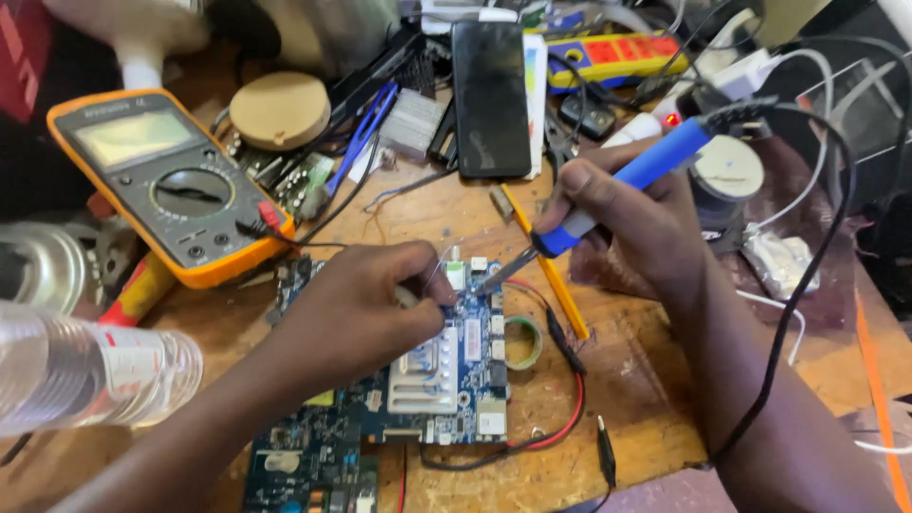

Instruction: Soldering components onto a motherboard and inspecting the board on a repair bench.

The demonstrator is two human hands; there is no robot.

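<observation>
Head view: my right hand (622, 214) is gripping soldering iron (608, 195), left fingers (418, 294) pinching solder wire (439, 266) over circuit board (446, 370); a slipping tip risks burning them.

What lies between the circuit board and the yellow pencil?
A small tape ring lies on the bare wood, between the circuit board and the yellow pencil, in the head view.

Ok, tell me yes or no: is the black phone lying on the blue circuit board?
No. The black phone lies at the table's far side, apart from the blue circuit board under the hands.
</observation>
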